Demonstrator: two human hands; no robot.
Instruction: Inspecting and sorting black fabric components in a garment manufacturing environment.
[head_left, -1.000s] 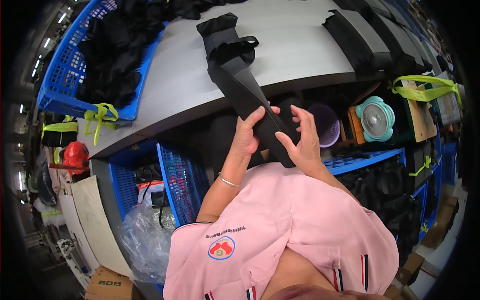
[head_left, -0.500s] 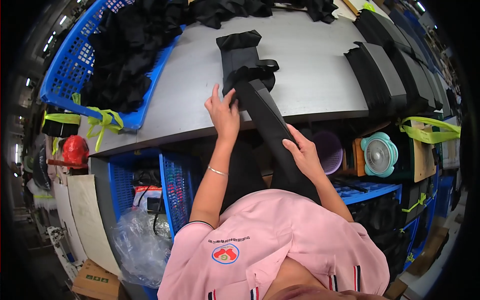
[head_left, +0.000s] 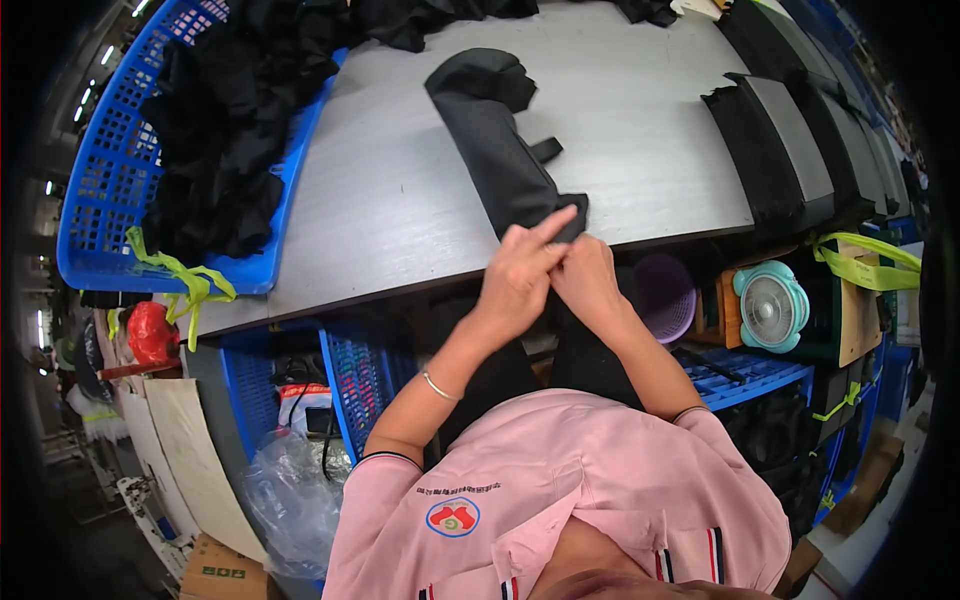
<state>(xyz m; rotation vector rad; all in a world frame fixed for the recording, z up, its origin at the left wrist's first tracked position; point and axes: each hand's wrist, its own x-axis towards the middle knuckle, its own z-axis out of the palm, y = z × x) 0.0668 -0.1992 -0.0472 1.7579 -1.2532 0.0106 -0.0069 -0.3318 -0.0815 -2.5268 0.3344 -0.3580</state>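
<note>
A long black fabric sleeve (head_left: 490, 145) lies slantwise on the grey table, its far end folded over and a short strap loop (head_left: 546, 150) sticking out on its right side. Its near end reaches the table's front edge, where both my hands meet. My left hand (head_left: 515, 283) grips the edge of that end, with one finger stretched across the cloth. Close against it, my right hand (head_left: 590, 285) is closed on the same end. The fingers partly cover each other and the cloth between them.
A blue basket (head_left: 290, 200) heaped with black cloth (head_left: 220, 150) stands at the left. Stacks of black and grey pieces (head_left: 790, 140) lie at the right. Below the table are a purple bin (head_left: 665, 297), a teal fan (head_left: 772, 306) and another blue basket (head_left: 360, 380).
My hands have come together at the sleeve's near end. The long black strip my right hand held is no longer seen apart from the sleeve, which now lies smoother and more slanted.
</note>
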